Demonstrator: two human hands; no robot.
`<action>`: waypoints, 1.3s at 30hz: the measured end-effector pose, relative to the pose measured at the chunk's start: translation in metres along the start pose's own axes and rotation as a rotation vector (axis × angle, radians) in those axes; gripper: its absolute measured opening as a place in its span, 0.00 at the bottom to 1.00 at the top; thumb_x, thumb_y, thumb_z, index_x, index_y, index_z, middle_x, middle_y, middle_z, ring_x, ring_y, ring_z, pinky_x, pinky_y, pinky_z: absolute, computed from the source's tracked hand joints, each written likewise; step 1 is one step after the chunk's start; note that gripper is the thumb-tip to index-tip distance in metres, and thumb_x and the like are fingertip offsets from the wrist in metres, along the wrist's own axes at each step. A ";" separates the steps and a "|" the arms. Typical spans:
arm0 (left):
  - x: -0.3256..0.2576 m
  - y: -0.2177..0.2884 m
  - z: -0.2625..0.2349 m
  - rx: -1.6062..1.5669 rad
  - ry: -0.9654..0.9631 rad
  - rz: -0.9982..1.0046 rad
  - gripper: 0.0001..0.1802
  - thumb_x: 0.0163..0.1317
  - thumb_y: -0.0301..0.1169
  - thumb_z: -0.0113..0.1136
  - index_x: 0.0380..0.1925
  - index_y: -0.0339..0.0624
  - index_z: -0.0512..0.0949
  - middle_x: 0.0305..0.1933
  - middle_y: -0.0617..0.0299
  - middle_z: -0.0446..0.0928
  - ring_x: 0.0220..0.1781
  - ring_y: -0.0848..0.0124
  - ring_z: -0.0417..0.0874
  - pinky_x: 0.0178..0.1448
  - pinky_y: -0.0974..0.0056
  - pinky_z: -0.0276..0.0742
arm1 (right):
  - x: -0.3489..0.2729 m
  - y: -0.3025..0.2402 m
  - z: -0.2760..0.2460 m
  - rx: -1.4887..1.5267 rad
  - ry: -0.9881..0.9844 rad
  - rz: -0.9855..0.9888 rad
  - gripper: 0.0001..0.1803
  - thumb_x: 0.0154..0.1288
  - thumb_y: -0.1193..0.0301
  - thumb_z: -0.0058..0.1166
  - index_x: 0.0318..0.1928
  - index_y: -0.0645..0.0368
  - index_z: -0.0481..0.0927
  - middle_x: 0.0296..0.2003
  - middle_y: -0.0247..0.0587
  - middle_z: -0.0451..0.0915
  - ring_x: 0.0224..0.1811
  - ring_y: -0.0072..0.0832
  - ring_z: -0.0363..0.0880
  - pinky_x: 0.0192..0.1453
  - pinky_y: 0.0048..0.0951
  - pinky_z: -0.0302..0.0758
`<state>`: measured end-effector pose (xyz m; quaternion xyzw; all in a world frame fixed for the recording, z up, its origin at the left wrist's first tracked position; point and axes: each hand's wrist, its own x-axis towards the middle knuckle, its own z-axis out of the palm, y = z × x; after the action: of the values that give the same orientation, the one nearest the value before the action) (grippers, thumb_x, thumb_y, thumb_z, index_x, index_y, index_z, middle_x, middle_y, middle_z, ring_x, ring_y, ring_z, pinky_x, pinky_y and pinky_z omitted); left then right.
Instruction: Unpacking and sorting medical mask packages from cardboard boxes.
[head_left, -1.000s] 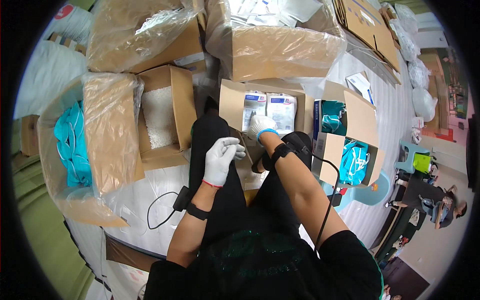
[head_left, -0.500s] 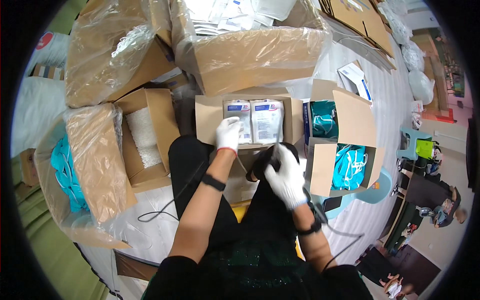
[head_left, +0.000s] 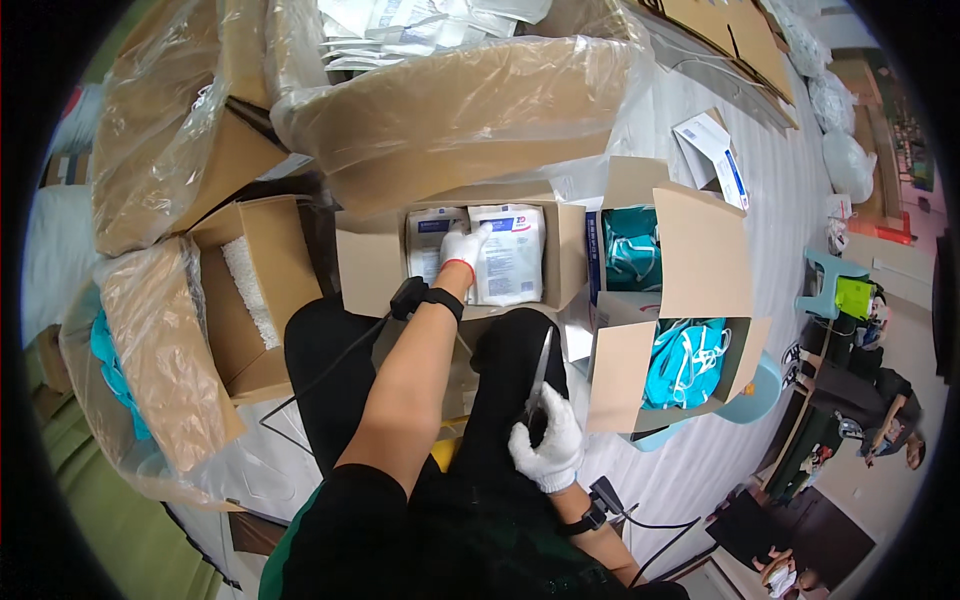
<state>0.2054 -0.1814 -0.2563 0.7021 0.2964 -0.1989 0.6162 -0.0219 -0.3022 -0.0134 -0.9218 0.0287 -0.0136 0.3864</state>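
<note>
In front of me stands a small open cardboard box [head_left: 366, 262] with two stacks of flat white-and-blue packets side by side, the left packet [head_left: 425, 243] and the right packet [head_left: 512, 262]. My left hand [head_left: 462, 250], in a white knit glove, rests over the seam between them, fingers apart and touching the right packet's upper left part. My right hand [head_left: 550, 445], also gloved, is closed around what looks like a pair of scissors [head_left: 541, 372] above my right thigh. The pointed metal blade is directed away from me; its dark handle is mostly hidden by the glove.
On the right, two cartons hold teal masks with white straps [head_left: 687, 365]. At left are a carton with white strips [head_left: 248, 290] and a plastic-lined carton [head_left: 150, 350]. A large lined carton [head_left: 460, 125] of white packets stands beyond. Other people are at far right.
My left hand has shifted from the left packet towards the right one. My right hand with the scissors has drawn back towards me. The whole view has shifted a little.
</note>
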 end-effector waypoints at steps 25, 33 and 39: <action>-0.204 0.096 -0.070 -0.119 -0.181 0.696 0.15 0.55 0.17 0.66 0.45 0.33 0.81 0.49 0.59 0.83 0.51 0.72 0.81 0.59 0.66 0.75 | -0.012 0.000 -0.001 0.200 0.063 0.017 0.21 0.50 0.77 0.59 0.48 0.61 0.75 0.37 0.43 0.76 0.33 0.31 0.77 0.41 0.30 0.75; -0.180 0.108 -0.084 -0.191 -0.246 0.834 0.15 0.56 0.18 0.65 0.45 0.32 0.80 0.44 0.59 0.84 0.48 0.72 0.83 0.55 0.67 0.76 | -0.036 -0.010 0.008 0.267 0.200 0.149 0.17 0.56 0.78 0.57 0.48 0.58 0.76 0.35 0.39 0.79 0.38 0.29 0.78 0.46 0.31 0.75; -0.217 0.144 -0.150 -0.493 -0.790 0.518 0.17 0.60 0.23 0.64 0.50 0.34 0.79 0.48 0.59 0.83 0.49 0.72 0.83 0.57 0.64 0.78 | -0.016 -0.038 -0.022 0.548 0.373 0.314 0.11 0.59 0.79 0.62 0.39 0.56 0.72 0.33 0.31 0.74 0.36 0.20 0.71 0.43 0.24 0.72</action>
<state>0.1257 -0.0802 0.0154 0.4583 -0.1032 -0.2139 0.8564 -0.0374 -0.2905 0.0293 -0.7500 0.2351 -0.1290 0.6047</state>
